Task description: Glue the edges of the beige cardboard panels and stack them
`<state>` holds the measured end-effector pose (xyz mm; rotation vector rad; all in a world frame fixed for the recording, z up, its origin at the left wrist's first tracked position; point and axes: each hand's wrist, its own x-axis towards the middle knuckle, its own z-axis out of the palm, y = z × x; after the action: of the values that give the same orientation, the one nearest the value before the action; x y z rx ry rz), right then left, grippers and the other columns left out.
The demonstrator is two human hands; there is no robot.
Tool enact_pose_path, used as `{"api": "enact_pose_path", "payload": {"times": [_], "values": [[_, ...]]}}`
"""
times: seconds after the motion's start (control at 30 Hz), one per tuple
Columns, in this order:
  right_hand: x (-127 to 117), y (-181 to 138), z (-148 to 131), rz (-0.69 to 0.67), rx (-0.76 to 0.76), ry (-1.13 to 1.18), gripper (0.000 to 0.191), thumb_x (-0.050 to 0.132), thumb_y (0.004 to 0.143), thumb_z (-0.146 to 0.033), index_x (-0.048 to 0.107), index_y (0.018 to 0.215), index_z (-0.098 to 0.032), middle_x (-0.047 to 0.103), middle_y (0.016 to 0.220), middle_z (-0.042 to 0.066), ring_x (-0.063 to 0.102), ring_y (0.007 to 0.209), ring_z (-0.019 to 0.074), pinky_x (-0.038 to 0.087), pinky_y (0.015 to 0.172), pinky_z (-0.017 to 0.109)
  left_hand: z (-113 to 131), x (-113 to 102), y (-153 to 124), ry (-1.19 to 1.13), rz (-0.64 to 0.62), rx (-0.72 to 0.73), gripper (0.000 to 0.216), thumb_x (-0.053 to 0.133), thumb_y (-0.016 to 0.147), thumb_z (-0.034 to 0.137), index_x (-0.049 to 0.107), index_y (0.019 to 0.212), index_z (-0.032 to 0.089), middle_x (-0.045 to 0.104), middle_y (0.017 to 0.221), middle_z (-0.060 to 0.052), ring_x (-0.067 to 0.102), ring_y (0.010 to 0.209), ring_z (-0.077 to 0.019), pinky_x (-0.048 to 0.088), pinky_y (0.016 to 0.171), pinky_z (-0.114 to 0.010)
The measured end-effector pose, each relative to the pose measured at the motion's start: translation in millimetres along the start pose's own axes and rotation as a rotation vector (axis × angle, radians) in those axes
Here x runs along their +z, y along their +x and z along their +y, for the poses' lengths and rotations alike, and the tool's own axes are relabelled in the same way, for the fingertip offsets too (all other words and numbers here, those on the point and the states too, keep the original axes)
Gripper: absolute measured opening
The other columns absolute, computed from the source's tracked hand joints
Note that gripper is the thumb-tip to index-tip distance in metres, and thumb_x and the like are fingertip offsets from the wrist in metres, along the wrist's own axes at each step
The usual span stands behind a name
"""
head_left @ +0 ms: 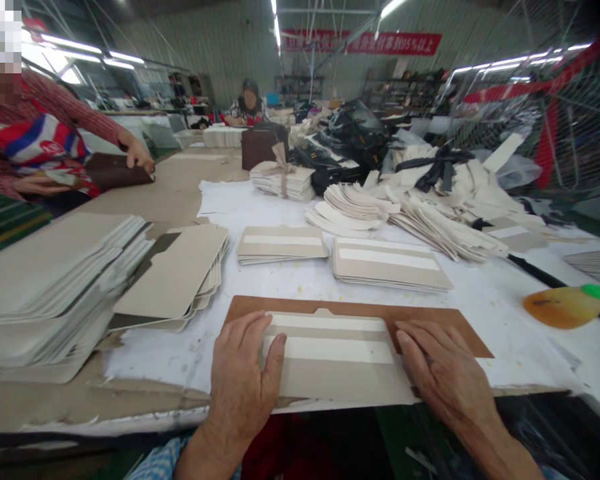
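Note:
A beige panel with two white strips lies in front of me near the table edge, overlapping a longer brown board. My left hand holds the panel at its left side, thumb resting on the top face and fingers along the edge. My right hand lies beside the panel's right edge, fingers stretched out over the brown board; its thumb is mostly hidden. Just beyond the board are two small stacks of similar beige panels, a left stack and a right stack.
Large beige panels are piled at left, beside a smaller pile. A brush with a green handle lies at right. Fabric pieces and black bundles fill the back. A co-worker at left holds something dark brown.

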<state>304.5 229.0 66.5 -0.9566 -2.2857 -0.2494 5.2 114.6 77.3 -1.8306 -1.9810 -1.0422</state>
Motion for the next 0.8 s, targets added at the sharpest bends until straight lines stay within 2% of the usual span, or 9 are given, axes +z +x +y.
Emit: {"api": "enact_pose_path", "payload": {"times": [0.13, 0.23, 0.37, 0.43, 0.5, 0.57, 0.67, 0.8], "values": [[1, -29, -8, -0.020, -0.035, 0.017, 0.035, 0.045, 0.112, -0.036, 0.065, 0.129, -0.013, 0.073, 0.126, 0.014, 0.063, 0.118, 0.0304, 0.045, 0.109, 0.048, -3, -5, -19, 0.143, -0.073, -0.010, 0.039, 0.049, 0.104, 0.033, 0.056, 0.137, 0.013, 0.072, 0.126, -0.015, 0.065, 0.114, -0.0331, 0.052, 0.096, -0.052], [7, -39, -20, -0.022, 0.037, 0.082, 0.040, 0.046, 0.110, -0.042, 0.061, 0.136, -0.015, 0.068, 0.135, 0.016, 0.060, 0.127, 0.0324, 0.047, 0.110, 0.050, -1, -1, -29, 0.167, -0.095, -0.003, 0.046, 0.046, 0.103, 0.029, 0.049, 0.145, 0.010, 0.069, 0.135, -0.018, 0.063, 0.122, -0.0347, 0.052, 0.102, -0.054], [13, -35, -29, -0.056, 0.379, 0.332, 0.046, 0.056, 0.103, -0.051, 0.058, 0.138, -0.021, 0.069, 0.129, 0.014, 0.066, 0.117, 0.0329, 0.056, 0.100, 0.052, 1, 0, -34, 0.016, -0.089, -0.109, 0.052, 0.045, 0.104, 0.035, 0.045, 0.151, 0.012, 0.066, 0.141, -0.019, 0.064, 0.124, -0.0340, 0.055, 0.103, -0.056], [13, -29, -33, -0.085, 0.575, 0.543, 0.052, 0.061, 0.098, -0.052, 0.054, 0.140, -0.023, 0.069, 0.124, 0.013, 0.070, 0.108, 0.0304, 0.060, 0.091, 0.049, 1, -2, -35, -0.107, -0.077, -0.213, 0.053, 0.046, 0.105, 0.042, 0.045, 0.151, 0.016, 0.063, 0.146, -0.017, 0.062, 0.130, -0.0337, 0.054, 0.107, -0.057], [10, -22, -35, -0.090, 0.709, 0.757, 0.056, 0.064, 0.095, -0.052, 0.051, 0.142, -0.023, 0.069, 0.123, 0.012, 0.071, 0.105, 0.0278, 0.062, 0.089, 0.044, 4, -5, -34, -0.244, -0.077, -0.328, 0.055, 0.050, 0.103, 0.049, 0.046, 0.150, 0.022, 0.060, 0.151, -0.014, 0.059, 0.137, -0.0331, 0.052, 0.111, -0.057], [4, -16, -36, -0.070, 0.755, 0.898, 0.057, 0.066, 0.093, -0.052, 0.052, 0.140, -0.023, 0.068, 0.125, 0.013, 0.071, 0.111, 0.0274, 0.061, 0.092, 0.043, 10, -8, -30, -0.377, -0.100, -0.412, 0.058, 0.056, 0.100, 0.053, 0.047, 0.150, 0.026, 0.059, 0.152, -0.011, 0.059, 0.138, -0.0326, 0.051, 0.113, -0.056], [-13, -4, -23, 0.014, 0.763, 0.927, 0.054, 0.071, 0.090, -0.052, 0.056, 0.133, -0.024, 0.068, 0.126, 0.012, 0.069, 0.114, 0.0271, 0.061, 0.091, 0.040, 31, -7, -14, -0.550, -0.131, -0.443, 0.064, 0.063, 0.096, 0.053, 0.047, 0.152, 0.028, 0.058, 0.154, -0.010, 0.057, 0.140, -0.0328, 0.047, 0.117, -0.056], [-32, 21, 23, 0.129, 0.835, 0.886, 0.061, 0.080, 0.079, -0.054, 0.055, 0.128, -0.026, 0.070, 0.106, 0.005, 0.070, 0.087, 0.0220, 0.059, 0.069, 0.031, 69, 11, 30, -0.709, -0.097, -0.410, 0.069, 0.066, 0.093, 0.045, 0.044, 0.154, 0.023, 0.054, 0.155, -0.015, 0.051, 0.144, -0.0341, 0.039, 0.123, -0.058]]}}
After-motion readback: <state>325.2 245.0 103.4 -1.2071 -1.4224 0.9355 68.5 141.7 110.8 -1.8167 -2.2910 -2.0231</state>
